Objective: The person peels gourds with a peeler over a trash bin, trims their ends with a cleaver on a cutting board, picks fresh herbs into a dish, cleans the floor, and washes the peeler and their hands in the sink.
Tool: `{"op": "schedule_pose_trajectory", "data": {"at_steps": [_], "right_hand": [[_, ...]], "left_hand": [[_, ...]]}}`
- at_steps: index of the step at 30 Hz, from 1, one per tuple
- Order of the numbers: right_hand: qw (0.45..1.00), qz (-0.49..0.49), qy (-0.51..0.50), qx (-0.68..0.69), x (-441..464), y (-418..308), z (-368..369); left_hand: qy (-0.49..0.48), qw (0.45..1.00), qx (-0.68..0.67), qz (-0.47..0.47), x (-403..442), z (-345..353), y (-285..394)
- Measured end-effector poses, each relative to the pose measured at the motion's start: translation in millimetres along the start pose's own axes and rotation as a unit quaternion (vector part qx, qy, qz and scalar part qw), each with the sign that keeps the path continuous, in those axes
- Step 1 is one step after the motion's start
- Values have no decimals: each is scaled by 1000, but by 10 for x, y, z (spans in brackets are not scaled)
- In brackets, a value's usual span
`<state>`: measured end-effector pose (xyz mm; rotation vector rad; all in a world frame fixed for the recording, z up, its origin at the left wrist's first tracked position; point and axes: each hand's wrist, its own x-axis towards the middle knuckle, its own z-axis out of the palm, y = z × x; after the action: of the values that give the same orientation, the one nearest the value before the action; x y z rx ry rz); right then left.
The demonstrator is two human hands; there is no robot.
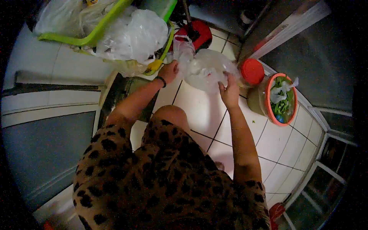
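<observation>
A puffed-out clear plastic bag (pixel 207 71) is between my hands, low over the tiled floor. My left hand (pixel 168 73), with a black band at the wrist, is closed on the bag's left side; its fingertips are partly hidden. At the bag's right edge, my right hand (pixel 230 90) has its thumb and fingers curved around the thin film. Something whitish with a small reddish mark shows through the plastic, too blurred to name.
A red-lidded container (pixel 252 71) and an orange-rimmed bin (pixel 270 100) with green leaves stand to the right. Upper left, a green rack (pixel 92 38) holds white plastic bags (pixel 134 34). A red object (pixel 201 34) lies behind the bag. Cabinets flank the tiled floor (pixel 268 134).
</observation>
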<state>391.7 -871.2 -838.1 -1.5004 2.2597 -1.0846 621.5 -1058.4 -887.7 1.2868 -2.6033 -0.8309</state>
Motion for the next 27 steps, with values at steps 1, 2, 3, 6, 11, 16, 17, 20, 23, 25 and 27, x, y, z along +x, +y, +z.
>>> {"op": "schedule_pose_trajectory", "data": {"at_steps": [1,2,3,6,11,16,17,20,23,25,27], "right_hand": [[996,-84,28,-32,99,-59,2],[995,-87,27,-33,166,-49,36],[992,-83,30,-93,202,-9,50],[992,-39,-11,-116,174,301,23],[965,-5,46,-259,90,-154,-379],[981,57,-31,181,43,-421,-293],[956,93,-50,275,67,-561,-279],[890,123,-85,430,160,-620,-150],[824,184,-130,519,125,-735,-200],[756,196,-117,614,152,-616,-206],[720,242,-89,644,111,-418,-281]], "left_hand": [[20,999,-36,11,-8,18,-42],[22,999,-38,10,-7,43,-79],[39,995,-94,14,-36,118,-134],[78,974,-210,28,-147,180,-130],[31,937,-348,20,-134,89,-60],[-59,727,-682,-49,-428,-434,493],[-67,729,-679,-49,-464,-490,555],[-148,806,-565,92,-513,-676,814],[-79,912,-272,296,-576,-770,1117],[-44,880,-437,178,-542,-745,1142],[-12,845,-511,156,-440,-824,1059]]}}
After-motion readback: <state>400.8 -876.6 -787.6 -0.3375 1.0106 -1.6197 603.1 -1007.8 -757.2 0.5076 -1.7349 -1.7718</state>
